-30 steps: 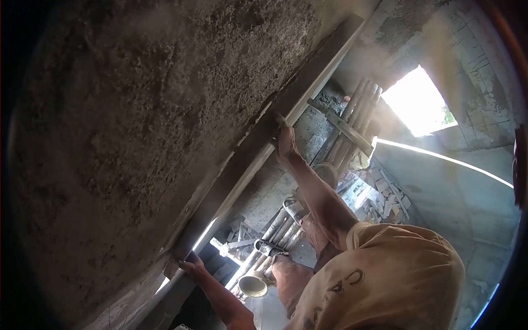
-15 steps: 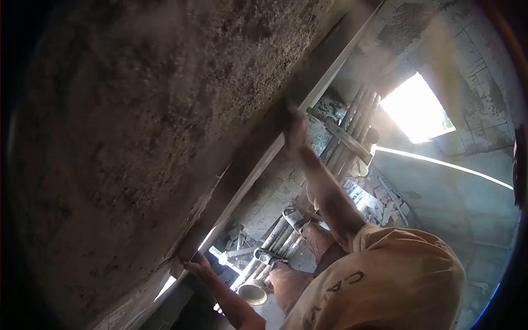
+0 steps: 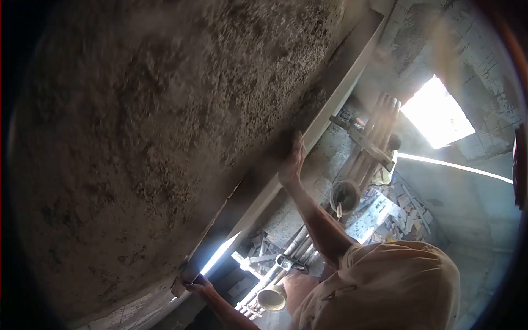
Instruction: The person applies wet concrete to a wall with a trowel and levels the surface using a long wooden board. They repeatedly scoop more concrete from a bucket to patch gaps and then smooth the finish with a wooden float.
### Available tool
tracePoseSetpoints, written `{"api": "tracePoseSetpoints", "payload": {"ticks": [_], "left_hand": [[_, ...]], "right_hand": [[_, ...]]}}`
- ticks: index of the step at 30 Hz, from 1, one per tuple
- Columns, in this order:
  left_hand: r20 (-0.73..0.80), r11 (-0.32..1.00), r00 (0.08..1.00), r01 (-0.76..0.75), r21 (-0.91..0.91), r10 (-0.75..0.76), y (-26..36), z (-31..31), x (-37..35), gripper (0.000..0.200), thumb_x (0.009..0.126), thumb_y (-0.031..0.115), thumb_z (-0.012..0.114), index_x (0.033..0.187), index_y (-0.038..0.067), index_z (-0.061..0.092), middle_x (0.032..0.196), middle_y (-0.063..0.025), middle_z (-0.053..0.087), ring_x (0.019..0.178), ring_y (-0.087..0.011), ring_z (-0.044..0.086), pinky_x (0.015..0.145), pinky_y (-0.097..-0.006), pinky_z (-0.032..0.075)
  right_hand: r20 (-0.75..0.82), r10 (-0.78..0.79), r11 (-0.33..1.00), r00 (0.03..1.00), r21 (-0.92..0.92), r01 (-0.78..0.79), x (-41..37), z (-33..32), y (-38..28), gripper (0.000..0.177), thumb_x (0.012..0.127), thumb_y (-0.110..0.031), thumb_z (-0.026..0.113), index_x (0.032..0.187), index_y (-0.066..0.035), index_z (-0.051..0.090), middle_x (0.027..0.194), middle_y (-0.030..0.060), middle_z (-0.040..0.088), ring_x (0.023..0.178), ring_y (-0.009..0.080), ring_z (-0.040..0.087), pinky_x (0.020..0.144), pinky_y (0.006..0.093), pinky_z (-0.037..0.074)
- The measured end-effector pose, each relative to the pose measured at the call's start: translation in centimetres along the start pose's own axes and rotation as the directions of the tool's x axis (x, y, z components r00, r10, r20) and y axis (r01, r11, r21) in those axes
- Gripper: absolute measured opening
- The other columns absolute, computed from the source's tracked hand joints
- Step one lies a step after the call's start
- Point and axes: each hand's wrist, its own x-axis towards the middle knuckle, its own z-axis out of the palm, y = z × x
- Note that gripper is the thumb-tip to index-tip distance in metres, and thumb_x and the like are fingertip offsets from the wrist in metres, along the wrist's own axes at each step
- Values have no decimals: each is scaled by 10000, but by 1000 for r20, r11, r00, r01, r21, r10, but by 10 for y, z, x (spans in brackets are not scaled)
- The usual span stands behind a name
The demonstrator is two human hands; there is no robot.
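A long straight bar (image 3: 330, 115), like a plasterer's straightedge, lies slantwise along a rough, wet-looking plastered surface (image 3: 148, 110). My right hand (image 3: 292, 160) grips the bar near its middle, with the fingers partly in shadow over its edge. Close to the bar's lower end, my left hand (image 3: 198, 285) is closed round it, its fingertips dark. Light shows through a bright strip beside the bar just above my left hand.
Below are scaffold poles (image 3: 379, 126) with a crosspiece (image 3: 366, 144), a bucket (image 3: 345, 196) with a tool in it, and another bucket (image 3: 271, 298). My foot (image 3: 289, 263) rests on poles. Broken tile pieces (image 3: 410, 212) lie near a wall with a bright window opening (image 3: 438, 111).
The view has shifted, and the bar's upper end now shows. Both hands keep their grip on it. The bright strip by my left hand looks longer, and the upper bucket has come into sight.
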Motion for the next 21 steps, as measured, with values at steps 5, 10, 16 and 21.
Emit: {"api": "tracePoseSetpoints", "payload": {"ticks": [5, 10, 16, 21], "left_hand": [[603, 271, 643, -757, 595, 471, -14, -10, 10, 396, 990, 261, 656, 1221, -57, 606, 1183, -211, 664, 1044, -333, 691, 972, -435, 551], [672, -61, 615, -717, 694, 411, -23, 89, -94, 448, 953, 122, 720, 1288, -105, 528, 1193, -280, 623, 1046, -387, 677, 897, -461, 560], [788, -28, 483, -846, 532, 381, 16, 31, -28, 450, 1038, 189, 609, 1354, -96, 463, 1217, -245, 615, 1065, -352, 653, 896, -462, 549], [808, -218, 371, -834, 507, 457, 63, -35, 26, 518, 1068, 330, 538, 1364, -91, 485, 1295, -235, 602, 1096, -334, 655, 979, -446, 541]], "right_hand": [[188, 117, 988, 975, 80, -134, 97, -1, -117, 523, 1099, -418, 440, 1117, 60, 651, 986, 76, 647, 930, 197, 573, 868, 399, 475], [-28, -98, 962, 995, 255, 102, 189, 7, -122, 587, 1098, -442, 423, 1254, 85, 631, 1046, 138, 679, 982, 217, 602, 927, 384, 483], [-41, -141, 981, 989, 131, 145, 83, 16, -91, 638, 1103, -491, 404, 1341, 74, 580, 1173, 135, 672, 1073, 199, 595, 969, 366, 473], [-69, -126, 992, 990, -20, 125, -38, 22, -11, 595, 1109, -441, 409, 1375, 68, 564, 1252, 134, 655, 1147, 220, 582, 1006, 364, 454]]}}
